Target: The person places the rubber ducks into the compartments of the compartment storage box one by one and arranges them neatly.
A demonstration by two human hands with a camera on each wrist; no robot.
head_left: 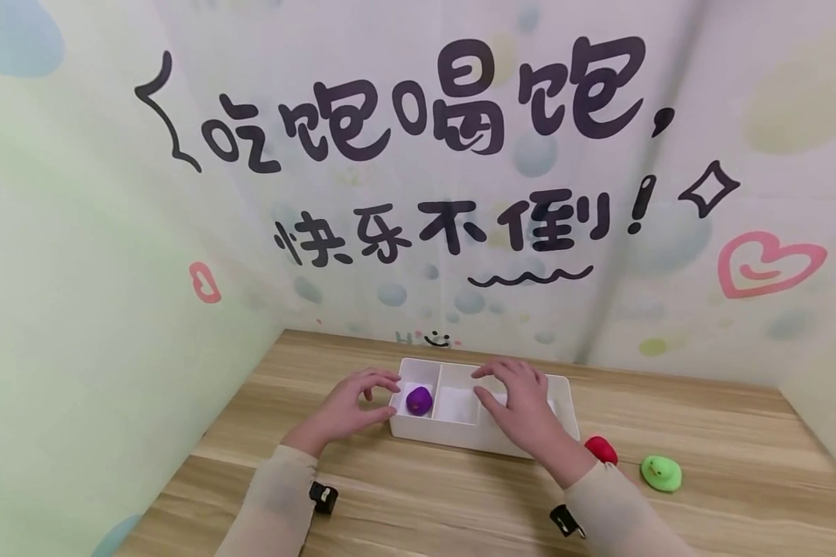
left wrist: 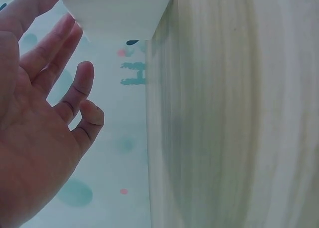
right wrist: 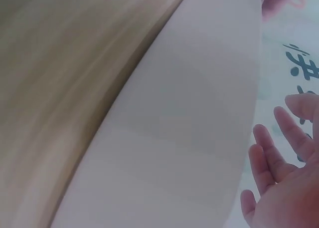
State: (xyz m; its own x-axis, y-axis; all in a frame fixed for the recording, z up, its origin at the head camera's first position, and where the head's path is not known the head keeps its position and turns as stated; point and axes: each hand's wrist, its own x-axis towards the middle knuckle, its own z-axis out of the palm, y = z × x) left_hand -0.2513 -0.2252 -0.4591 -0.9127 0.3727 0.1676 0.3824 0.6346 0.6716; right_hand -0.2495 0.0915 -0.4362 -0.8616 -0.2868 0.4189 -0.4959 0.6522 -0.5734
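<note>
A white divided box [head_left: 453,435] stands on the table with a purple rounded piece [head_left: 419,401] in its left compartment. At the box's left end is my left hand [head_left: 355,402], fingers loosely bent, thumb and fingertips at the end wall. The left wrist view shows those fingers close beside the box [left wrist: 119,11]; whether they touch it I cannot tell. My right hand [head_left: 522,402] hovers over the box's right part, fingers spread and slightly bent, holding nothing. It hides part of the right compartments. The right wrist view shows the box's long wall [right wrist: 174,113] beside this hand [right wrist: 289,188].
A red piece [head_left: 601,449] lies right of the box, partly covered by my right forearm. Farther right is a green duck-shaped piece [head_left: 661,473]. Behind the wooden table [head_left: 418,503] hangs a printed cloth wall [head_left: 362,309], with another wall at the left.
</note>
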